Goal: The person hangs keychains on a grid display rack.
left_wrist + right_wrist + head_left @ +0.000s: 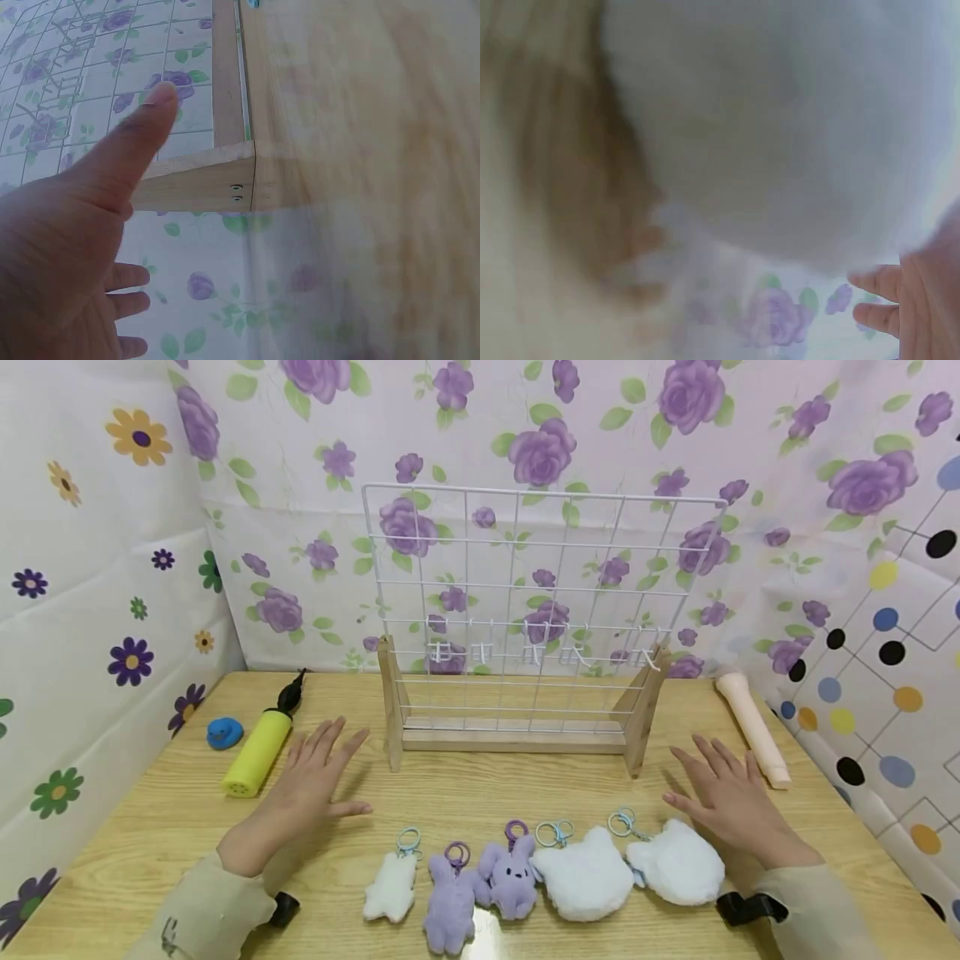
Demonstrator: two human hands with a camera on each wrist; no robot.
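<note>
L hand (313,777), R hand (726,797) spread wide, empty, nr plush keychains (587,877) & rack (513,741) w/ hooks (440,652)

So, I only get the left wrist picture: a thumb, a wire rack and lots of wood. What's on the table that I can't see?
Observer: From the head view, five soft toys in a row, three white and two purple.
Child: Cool! Is the other hand holding one?
Observer: No. The right hand has its fingers spread, next to the white toy at the right end of the row.
Child: And what's on the outer side of my left hand?
Observer: A yellow pump with a black tip, and a little blue toy to the left of that.
</note>
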